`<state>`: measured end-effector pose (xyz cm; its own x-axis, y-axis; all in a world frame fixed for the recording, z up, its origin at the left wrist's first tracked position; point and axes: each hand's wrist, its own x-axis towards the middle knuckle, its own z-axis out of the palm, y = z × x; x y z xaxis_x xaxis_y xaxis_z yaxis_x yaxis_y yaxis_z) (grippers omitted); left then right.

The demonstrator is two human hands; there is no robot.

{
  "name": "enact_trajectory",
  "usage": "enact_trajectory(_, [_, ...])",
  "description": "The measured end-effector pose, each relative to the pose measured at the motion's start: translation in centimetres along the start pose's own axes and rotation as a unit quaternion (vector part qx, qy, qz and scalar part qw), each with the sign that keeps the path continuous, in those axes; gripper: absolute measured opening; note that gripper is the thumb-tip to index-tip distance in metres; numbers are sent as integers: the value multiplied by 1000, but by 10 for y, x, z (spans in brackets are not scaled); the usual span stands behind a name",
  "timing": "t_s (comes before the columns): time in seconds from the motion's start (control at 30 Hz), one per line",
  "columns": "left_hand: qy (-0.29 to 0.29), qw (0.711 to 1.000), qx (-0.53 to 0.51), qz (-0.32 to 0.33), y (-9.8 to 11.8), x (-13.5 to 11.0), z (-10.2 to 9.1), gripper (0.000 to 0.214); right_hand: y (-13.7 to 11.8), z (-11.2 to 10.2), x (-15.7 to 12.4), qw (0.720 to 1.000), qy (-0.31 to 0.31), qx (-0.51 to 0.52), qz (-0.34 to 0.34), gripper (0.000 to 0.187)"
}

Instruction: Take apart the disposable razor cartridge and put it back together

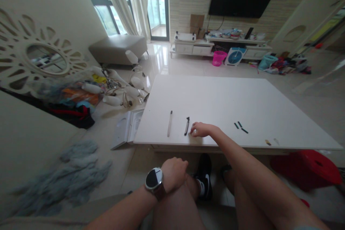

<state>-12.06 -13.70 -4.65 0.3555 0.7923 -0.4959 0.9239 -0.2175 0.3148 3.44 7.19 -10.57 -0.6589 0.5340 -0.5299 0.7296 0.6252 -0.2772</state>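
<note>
My right hand (200,129) is at the near edge of the white table (215,97), its fingers bent down and drawn together. A small pale glint shows at the fingertips, too small to name. Just left of these fingers lies a slim black-and-grey tool (187,126) with a dark knobbed end. Farther left is a slim whitish stick (169,124) with a dark tip. My left hand (174,173), below a wristwatch (154,179), rests on my knee with its fingers curled and nothing visible in them.
Three short dark green strips (244,130) lie right of my forearm. A small brown piece (267,142) and a clear piece (276,141) sit near the edge. A red stool-like object (309,169) stands lower right; a lamp with white shades (113,100) lies left.
</note>
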Motion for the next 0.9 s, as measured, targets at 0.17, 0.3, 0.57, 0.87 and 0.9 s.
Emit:
enact_trajectory(0.17, [5,1000,3,-3,2,-1,0,31,0,0,1,1000,-3,-1,-1,35])
enact_trajectory(0.3, [1,1000,4,1,2,-2,-2,31,0,0,1,1000,0,0,2,34])
enact_trajectory(0.57, [9,1000,-4,5,1,-1,0,31,-1,0,0,1000,2,4,2,34])
enact_trajectory(0.87, [6,1000,-7,6,0,-2,0,32,-3,-1,-1,1000,-5,-1,10,35])
enact_trajectory(0.9, [6,1000,-7,6,0,-2,0,32,-4,-1,-1,1000,-8,-3,11,35])
